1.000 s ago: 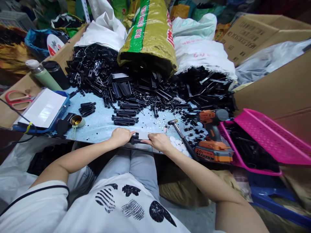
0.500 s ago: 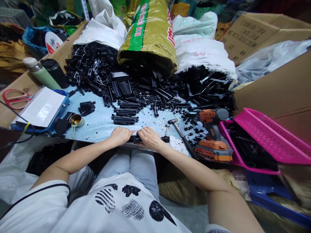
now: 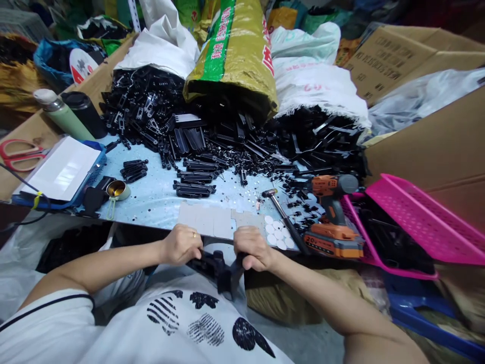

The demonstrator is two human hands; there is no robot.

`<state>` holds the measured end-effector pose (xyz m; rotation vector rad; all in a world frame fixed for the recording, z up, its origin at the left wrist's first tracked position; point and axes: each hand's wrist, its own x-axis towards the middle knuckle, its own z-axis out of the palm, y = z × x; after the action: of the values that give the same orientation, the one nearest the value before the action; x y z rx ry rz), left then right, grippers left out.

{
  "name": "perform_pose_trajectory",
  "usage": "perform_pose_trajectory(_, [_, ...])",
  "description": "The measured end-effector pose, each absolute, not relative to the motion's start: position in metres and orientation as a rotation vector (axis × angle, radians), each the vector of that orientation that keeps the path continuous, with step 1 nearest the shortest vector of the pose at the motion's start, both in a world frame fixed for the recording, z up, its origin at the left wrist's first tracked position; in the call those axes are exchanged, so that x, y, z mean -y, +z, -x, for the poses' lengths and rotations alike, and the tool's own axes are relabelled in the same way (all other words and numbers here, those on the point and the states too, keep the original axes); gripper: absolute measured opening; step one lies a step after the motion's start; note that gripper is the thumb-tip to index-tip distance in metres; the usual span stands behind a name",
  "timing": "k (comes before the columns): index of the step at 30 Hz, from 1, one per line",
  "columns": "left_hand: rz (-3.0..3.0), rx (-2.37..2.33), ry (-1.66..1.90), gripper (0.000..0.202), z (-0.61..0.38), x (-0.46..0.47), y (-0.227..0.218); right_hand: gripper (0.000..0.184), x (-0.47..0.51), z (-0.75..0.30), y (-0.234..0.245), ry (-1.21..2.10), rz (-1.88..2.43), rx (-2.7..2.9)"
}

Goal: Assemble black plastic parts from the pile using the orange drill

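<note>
My left hand (image 3: 181,244) and my right hand (image 3: 253,247) are both closed on a black plastic part (image 3: 220,268), held off the table's near edge above my lap. The part bends downward between the two hands. Just beyond my hands, grey pad sheets (image 3: 212,220) lie on the light blue table (image 3: 159,199), with small white round pads (image 3: 278,233) beside them. Assembled black pieces (image 3: 194,189) lie further back, in front of a large heap of black plastic parts (image 3: 227,136).
An orange cordless drill (image 3: 330,222) and a hammer (image 3: 282,215) lie to the right, with a pink basket (image 3: 417,217) past them. Left are a white-topped blue tray (image 3: 62,172), a small brass cup (image 3: 116,190), two bottles (image 3: 74,116) and red scissors (image 3: 17,154). Sacks (image 3: 235,55) and cardboard boxes (image 3: 424,136) crowd the back and right.
Both hands drew the black part off the table toward my lap, uncovering the grey pad sheets. The part now bends down between my hands.
</note>
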<state>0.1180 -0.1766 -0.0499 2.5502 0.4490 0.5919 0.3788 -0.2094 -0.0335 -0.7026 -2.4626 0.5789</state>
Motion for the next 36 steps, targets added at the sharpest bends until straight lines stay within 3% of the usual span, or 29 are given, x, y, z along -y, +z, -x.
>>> perform_pose_trajectory(3, [-2.406,-0.428,0.762,0.082,-0.127,0.206,-0.051,0.075,0.228,-0.334,-0.05,0.75,0.627,2.17])
perform_pose_trajectory(7, [-2.5,-0.509,1.076,0.091,-0.142,0.218,-0.077,0.07,0.225,-0.275,-0.093,0.534,1.089,1.644])
perform_pose_trajectory(9, [-2.655,-0.552,1.107,0.083,-0.143,0.207,-0.094,0.052,0.198,-0.271,-0.109,0.487,1.17,1.621])
perform_pose_trajectory(12, [-2.894,-0.624,0.954,0.054,-0.134,0.171,-0.119,0.035,0.124,-0.311,-0.118,0.412,1.185,1.813])
perform_pose_trajectory(15, [-3.024,-0.727,0.73,0.037,-0.122,0.128,-0.137,0.031,0.04,-0.392,-0.116,0.197,1.601,1.695])
perform_pose_trajectory(18, [-3.049,-0.835,0.537,0.036,-0.115,0.1,-0.138,0.04,-0.018,-0.471,-0.111,0.089,1.969,1.552])
perform_pose_trajectory(25, [-2.799,-1.224,0.429,0.051,-0.206,0.07,-0.09,0.041,-0.046,-0.533,-0.111,0.3,1.938,1.507])
perform_pose_trajectory(30, [-2.32,-1.588,0.251,0.052,-0.337,0.026,-0.096,0.044,-0.017,-0.525,-0.124,0.468,1.943,1.277])
perform_pose_trajectory(36, [-2.197,-1.658,0.24,0.027,-0.363,0.015,-0.107,0.064,0.088,-0.497,-0.118,1.286,1.299,0.903])
